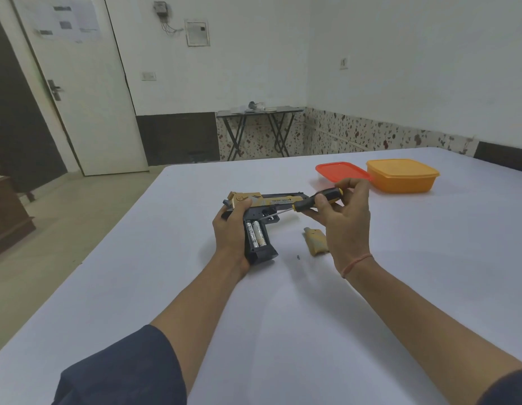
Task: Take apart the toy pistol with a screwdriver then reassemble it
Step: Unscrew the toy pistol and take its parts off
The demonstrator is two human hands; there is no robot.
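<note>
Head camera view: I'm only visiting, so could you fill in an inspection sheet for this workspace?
Surface: white-covered table, with parts lying on it.
Job's things: toy pistol with a gold slide, its grip open and showing two batteries; screwdriver with its tip at the dark frame by the trigger; gold grip cover and a small dark piece, possibly a screw, lying loose.
Clutter: orange container with a red lid beside it, on the far side.
Grippers: left hand grips the pistol's grip; right hand pinches the screwdriver handle.
Cables: loose wires under a wall box.
Surroundings: white door; folding table against the wall.
</note>
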